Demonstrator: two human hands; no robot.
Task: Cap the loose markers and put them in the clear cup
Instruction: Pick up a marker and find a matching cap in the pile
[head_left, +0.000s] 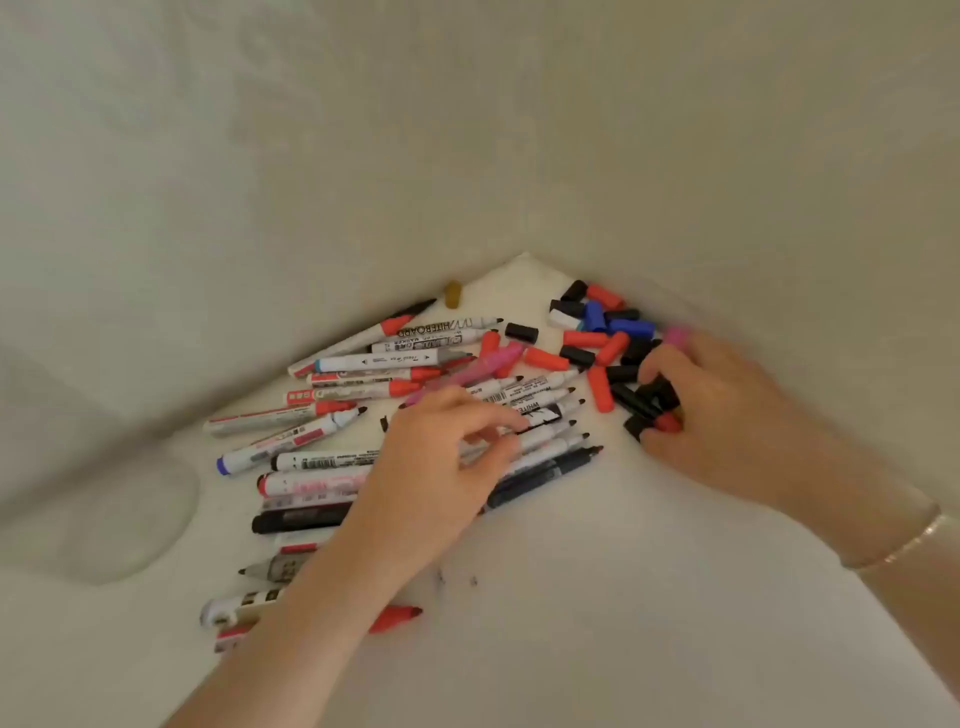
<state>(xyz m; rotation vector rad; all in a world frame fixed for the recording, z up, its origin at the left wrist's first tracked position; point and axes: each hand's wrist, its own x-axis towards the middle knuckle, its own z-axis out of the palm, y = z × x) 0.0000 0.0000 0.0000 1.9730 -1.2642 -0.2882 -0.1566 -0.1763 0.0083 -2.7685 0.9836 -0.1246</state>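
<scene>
While the left hand (441, 462) reaches with loosely curled fingers into the uncapped markers (363, 415), gripping none, the right hand (711, 410) pinches caps (597, 332) to match; the clear cup (119, 519) waits left.

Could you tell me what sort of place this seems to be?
Probably a home or office tabletop set in a corner: a white table against plain walls, strewn with whiteboard markers and loose caps, a clear cup at the side.
</scene>
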